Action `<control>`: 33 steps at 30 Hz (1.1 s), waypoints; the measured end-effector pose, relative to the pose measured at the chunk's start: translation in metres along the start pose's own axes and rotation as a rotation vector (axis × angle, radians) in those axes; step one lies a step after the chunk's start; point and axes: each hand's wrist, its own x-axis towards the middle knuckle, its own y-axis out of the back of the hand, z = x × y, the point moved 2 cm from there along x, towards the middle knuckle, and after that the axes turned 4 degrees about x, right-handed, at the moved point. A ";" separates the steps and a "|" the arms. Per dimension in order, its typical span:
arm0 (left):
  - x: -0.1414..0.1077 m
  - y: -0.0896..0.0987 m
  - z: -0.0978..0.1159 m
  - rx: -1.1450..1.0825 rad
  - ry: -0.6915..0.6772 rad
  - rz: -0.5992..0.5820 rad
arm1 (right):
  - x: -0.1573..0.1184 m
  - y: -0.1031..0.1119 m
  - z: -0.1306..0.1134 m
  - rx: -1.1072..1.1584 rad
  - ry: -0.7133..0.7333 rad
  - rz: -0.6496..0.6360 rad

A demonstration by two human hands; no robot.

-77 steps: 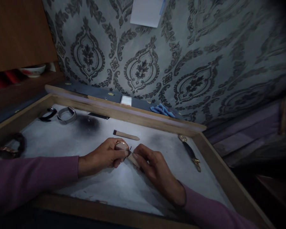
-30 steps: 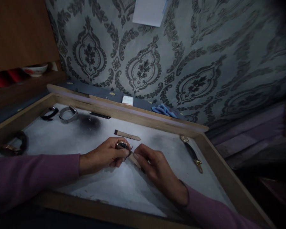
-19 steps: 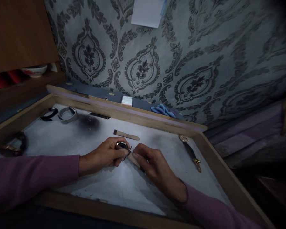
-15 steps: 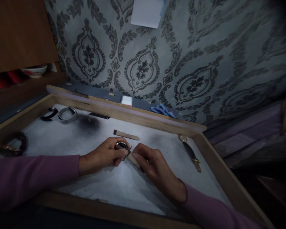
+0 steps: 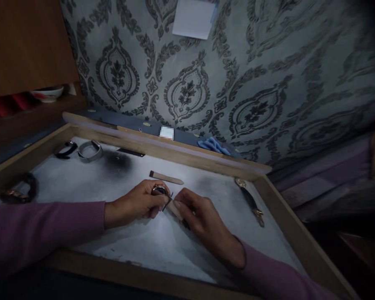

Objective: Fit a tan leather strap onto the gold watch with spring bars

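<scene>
Near the middle of a wood-framed tray (image 5: 193, 156), my left hand (image 5: 140, 202) grips a round watch case (image 5: 159, 190) between thumb and fingers. My right hand (image 5: 201, 214) is closed at the case's right side, pinching a thin piece whose kind I cannot make out. A tan strap (image 5: 175, 208) slants down from the case, partly hidden by my right fingers. Just beyond my hands, a loose tan strap piece (image 5: 167, 177) with a dark end lies on the white surface.
Watches lie at the left: a dark one (image 5: 20, 189), a black one (image 5: 66, 150), a grey one (image 5: 90, 151). A gold watch with black strap (image 5: 250, 200) lies right. Behind the tray's rim are a blue cloth (image 5: 214, 145) and a small white box (image 5: 166, 133).
The view has shifted very slightly. Both hands stay around the watch case, and the dark thin piece between them has tilted a little.
</scene>
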 end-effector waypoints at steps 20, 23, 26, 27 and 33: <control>0.001 0.002 -0.001 0.046 0.012 -0.008 | 0.004 -0.001 -0.002 0.079 -0.031 0.007; 0.001 0.001 -0.001 0.032 0.017 -0.002 | 0.004 0.000 -0.003 0.065 -0.021 0.003; 0.000 0.001 0.000 0.011 0.019 0.003 | 0.004 0.000 -0.003 0.059 -0.021 0.002; 0.000 0.000 0.001 0.008 0.019 0.004 | 0.004 0.000 -0.003 0.063 -0.023 0.004; 0.000 0.000 0.000 0.013 0.020 0.022 | 0.003 0.000 -0.003 0.082 -0.054 -0.012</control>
